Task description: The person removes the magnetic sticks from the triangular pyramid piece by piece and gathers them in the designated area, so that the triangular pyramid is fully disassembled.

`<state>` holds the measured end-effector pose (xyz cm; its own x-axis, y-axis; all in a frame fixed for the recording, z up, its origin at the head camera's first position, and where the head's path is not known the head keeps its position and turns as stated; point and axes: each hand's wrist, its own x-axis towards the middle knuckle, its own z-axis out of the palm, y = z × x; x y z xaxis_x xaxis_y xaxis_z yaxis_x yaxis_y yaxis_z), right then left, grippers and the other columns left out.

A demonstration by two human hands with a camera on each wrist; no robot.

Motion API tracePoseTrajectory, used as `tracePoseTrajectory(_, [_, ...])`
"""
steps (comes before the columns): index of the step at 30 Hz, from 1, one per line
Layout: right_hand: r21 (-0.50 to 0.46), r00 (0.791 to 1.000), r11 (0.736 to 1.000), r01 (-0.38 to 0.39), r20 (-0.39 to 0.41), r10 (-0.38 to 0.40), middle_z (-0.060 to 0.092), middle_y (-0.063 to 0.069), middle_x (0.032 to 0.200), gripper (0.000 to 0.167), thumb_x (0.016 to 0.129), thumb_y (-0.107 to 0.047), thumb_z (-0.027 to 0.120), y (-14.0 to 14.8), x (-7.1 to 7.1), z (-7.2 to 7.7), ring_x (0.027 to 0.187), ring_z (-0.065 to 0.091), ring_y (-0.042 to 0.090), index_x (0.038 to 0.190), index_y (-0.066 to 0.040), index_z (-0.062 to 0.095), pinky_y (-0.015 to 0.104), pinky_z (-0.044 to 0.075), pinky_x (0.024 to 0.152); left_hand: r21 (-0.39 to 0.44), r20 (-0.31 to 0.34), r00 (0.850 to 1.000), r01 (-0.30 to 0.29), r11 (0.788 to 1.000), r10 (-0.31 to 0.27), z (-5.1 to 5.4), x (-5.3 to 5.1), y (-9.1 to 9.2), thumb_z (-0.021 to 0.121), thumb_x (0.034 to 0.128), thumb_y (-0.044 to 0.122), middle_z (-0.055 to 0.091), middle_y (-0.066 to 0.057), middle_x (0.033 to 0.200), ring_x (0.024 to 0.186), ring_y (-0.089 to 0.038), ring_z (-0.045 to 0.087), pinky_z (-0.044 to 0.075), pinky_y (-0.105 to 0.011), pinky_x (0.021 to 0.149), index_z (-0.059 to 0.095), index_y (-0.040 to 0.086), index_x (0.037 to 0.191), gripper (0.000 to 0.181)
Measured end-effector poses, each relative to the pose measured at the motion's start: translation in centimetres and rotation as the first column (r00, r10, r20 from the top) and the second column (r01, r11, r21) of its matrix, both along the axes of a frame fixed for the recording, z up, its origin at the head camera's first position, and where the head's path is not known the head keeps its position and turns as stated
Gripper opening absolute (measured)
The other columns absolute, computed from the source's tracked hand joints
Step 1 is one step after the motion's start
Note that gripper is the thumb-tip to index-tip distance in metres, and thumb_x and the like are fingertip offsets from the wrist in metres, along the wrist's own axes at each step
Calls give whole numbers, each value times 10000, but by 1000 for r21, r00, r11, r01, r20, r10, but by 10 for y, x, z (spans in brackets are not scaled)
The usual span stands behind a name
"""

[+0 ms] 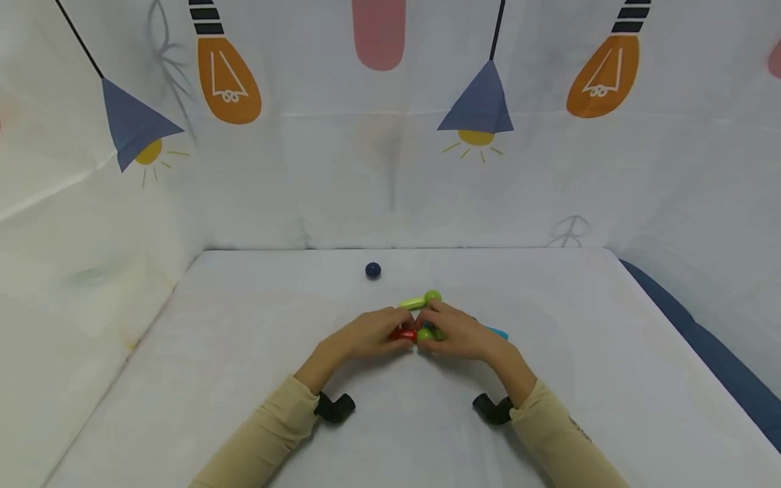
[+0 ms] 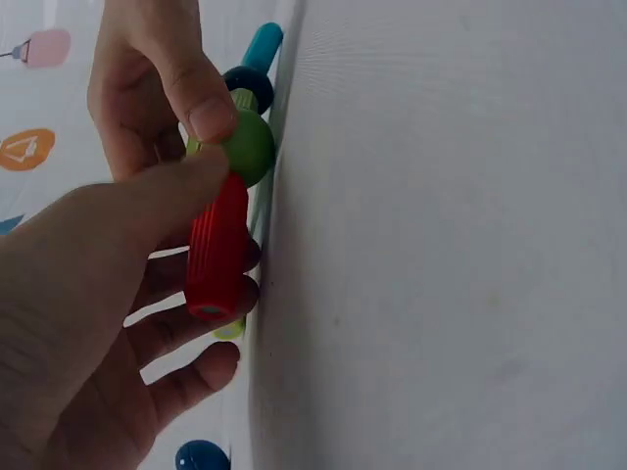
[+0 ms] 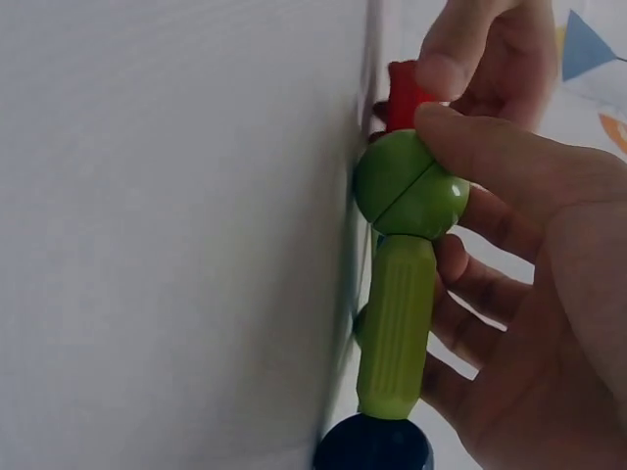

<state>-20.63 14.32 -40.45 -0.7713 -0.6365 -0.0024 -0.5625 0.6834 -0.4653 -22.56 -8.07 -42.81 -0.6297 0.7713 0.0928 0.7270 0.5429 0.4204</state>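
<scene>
My left hand (image 1: 369,333) pinches a red ridged toy rod (image 2: 217,250) between thumb and fingers. One end of the rod meets a green ball (image 3: 411,186), which my right hand (image 1: 460,332) grips with thumb and fingers. From the ball's other side runs a lime-green rod (image 3: 397,328), joined to a dark blue ball (image 3: 377,446). Beyond that, in the left wrist view, a light blue rod (image 2: 263,47) continues the line. Whether the red rod is fixed into the ball or only touches it, I cannot tell.
Just behind the hands lie a second lime-green rod (image 1: 412,303) and another green ball (image 1: 432,296) at its end. Farther back on the white table (image 1: 274,291) sits a loose dark blue ball (image 1: 373,270). A printed white sheet (image 1: 342,169) hangs behind the table.
</scene>
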Motion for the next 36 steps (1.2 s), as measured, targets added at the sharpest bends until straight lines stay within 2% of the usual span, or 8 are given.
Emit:
tracePoseTrajectory(9, [-9, 1000, 1000, -4, 20, 4, 483, -27, 967, 213, 863, -286, 681, 1, 0, 3, 821, 459, 113, 1046, -214, 599, 232, 387, 684, -40, 28, 1000, 6, 999, -5, 9, -2, -5, 596, 932, 275, 584, 115, 965, 881, -46, 501, 446, -228, 791, 594, 213, 1069, 151])
tracePoseTrajectory(12, [-1, 999, 1000, 7, 42, -7, 476, -23, 970, 207, 864, -282, 678, 3, 0, 4, 829, 461, 127, 1038, -208, 592, 242, 390, 692, -74, 25, 998, -52, 996, 54, 12, -8, -15, 622, 915, 287, 565, 128, 939, 873, -53, 501, 449, -247, 779, 606, 248, 1040, 132])
tracePoseTrajectory(14, [1, 998, 1000, 8, 56, -8, 473, -22, 973, 213, 866, -294, 677, 4, 0, 5, 832, 458, 128, 1040, -207, 591, 246, 391, 697, -86, 31, 992, -117, 989, 120, 13, -13, -27, 638, 904, 285, 556, 125, 931, 853, -59, 507, 450, -256, 769, 613, 251, 1030, 133])
tracePoseTrajectory(19, [-8, 997, 1000, -28, 77, 28, 478, -26, 988, 215, 869, -304, 676, 6, 0, 5, 857, 450, 119, 1039, -199, 596, 253, 393, 737, -50, 55, 960, -271, 961, 274, 10, -30, -65, 649, 894, 259, 556, 80, 885, 791, -98, 518, 440, -267, 708, 636, 216, 1020, 134])
tracePoseTrajectory(23, [-14, 995, 999, -50, 89, 51, 482, -37, 984, 208, 869, -300, 677, 6, 0, 6, 868, 450, 114, 1034, -202, 596, 256, 395, 760, -8, 57, 940, -338, 941, 337, 7, -39, -92, 660, 886, 209, 575, 39, 870, 795, -125, 526, 439, -279, 711, 650, 172, 1028, 147])
tracePoseTrajectory(28, [-11, 993, 998, -66, 95, 67, 480, -33, 967, 199, 866, -292, 679, 5, 2, 8, 852, 455, 112, 1025, -197, 604, 244, 395, 749, 19, 63, 940, -337, 941, 335, 6, -43, -107, 656, 886, 178, 576, 3, 881, 807, -149, 508, 431, -302, 728, 652, 128, 1045, 167])
tracePoseTrajectory(33, [-11, 988, 995, -95, 122, 96, 483, -21, 971, 206, 878, -306, 658, 7, 2, 12, 867, 463, 119, 1039, -187, 608, 254, 399, 760, 31, 68, 946, -320, 947, 317, 6, -45, -108, 652, 886, 162, 581, -11, 889, 815, -155, 509, 436, -307, 737, 643, 113, 1058, 179])
tracePoseTrajectory(36, [-43, 990, 996, -81, 112, 86, 526, -48, 967, 192, 891, -291, 640, 8, 1, 14, 885, 500, 112, 1042, -175, 616, 284, 433, 796, 26, 51, 946, -323, 946, 321, 7, -44, -107, 655, 887, 190, 591, -15, 928, 857, -163, 535, 459, -331, 768, 632, 121, 1081, 207])
